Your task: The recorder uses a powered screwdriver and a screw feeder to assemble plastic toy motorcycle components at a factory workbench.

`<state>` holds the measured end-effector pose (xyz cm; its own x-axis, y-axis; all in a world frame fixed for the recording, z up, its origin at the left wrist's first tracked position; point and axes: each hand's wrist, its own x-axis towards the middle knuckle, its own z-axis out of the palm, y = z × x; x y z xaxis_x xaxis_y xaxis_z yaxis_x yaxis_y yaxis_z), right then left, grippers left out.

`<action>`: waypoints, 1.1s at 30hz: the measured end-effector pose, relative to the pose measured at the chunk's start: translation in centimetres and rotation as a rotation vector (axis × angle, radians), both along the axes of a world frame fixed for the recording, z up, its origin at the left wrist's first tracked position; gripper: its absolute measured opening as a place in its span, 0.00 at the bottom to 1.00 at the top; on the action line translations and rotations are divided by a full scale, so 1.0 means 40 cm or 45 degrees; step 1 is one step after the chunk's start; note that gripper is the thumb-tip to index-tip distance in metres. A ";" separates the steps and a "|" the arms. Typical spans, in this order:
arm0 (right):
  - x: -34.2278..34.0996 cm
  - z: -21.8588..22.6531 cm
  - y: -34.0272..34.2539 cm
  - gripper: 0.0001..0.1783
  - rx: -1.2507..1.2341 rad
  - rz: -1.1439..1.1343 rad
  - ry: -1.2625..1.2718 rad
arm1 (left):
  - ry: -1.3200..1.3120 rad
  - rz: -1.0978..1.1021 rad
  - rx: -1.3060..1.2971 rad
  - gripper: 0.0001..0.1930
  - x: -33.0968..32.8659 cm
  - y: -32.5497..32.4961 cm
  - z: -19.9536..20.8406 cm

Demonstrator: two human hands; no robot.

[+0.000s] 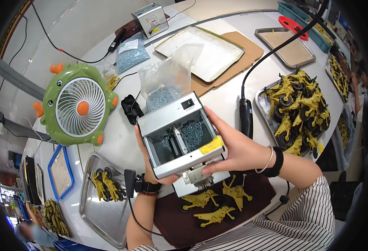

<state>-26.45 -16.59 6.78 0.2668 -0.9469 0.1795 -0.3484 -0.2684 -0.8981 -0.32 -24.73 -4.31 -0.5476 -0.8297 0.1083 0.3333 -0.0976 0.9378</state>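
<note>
Both my hands grip a grey metal screw feeder (176, 166) by its sides, in front of me. Its open hopper contains many small bluish screws (192, 133) around a central rail. My left hand (149, 168) wraps the left side, thumb at the lower corner. On the opposite side, my right hand (237, 146) has its fingers along the wall and its thumb near the metal outlet block (196, 175). Below the feeder, several yellow plastic parts (215, 215) lie on a dark red mat (173, 228).
A metal tray (261, 100) heaped with yellow wheeled parts stands right, beside a black corded electric screwdriver (246, 117). A green fan (77, 104) and another metal tray (104, 221) are left. Behind the feeder are a bag of screws (164, 98) and a flat tray (205, 52).
</note>
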 end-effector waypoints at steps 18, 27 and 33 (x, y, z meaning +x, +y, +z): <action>0.044 0.136 -0.106 0.55 0.297 0.006 -0.907 | 0.122 0.035 0.416 0.39 -0.047 0.036 0.228; 0.068 0.203 -0.031 0.38 0.290 -0.064 -1.160 | 0.486 0.230 0.003 0.30 -0.151 0.130 0.406; 0.072 0.207 -0.010 0.34 0.344 -0.133 -1.201 | 0.501 0.299 0.081 0.28 -0.151 0.147 0.389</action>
<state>-23.58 -16.99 15.06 0.0382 -0.9980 0.0497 0.5319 -0.0218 -0.8465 -6.37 -18.83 11.24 -0.2713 -0.9382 0.2147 0.6824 -0.0302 0.7303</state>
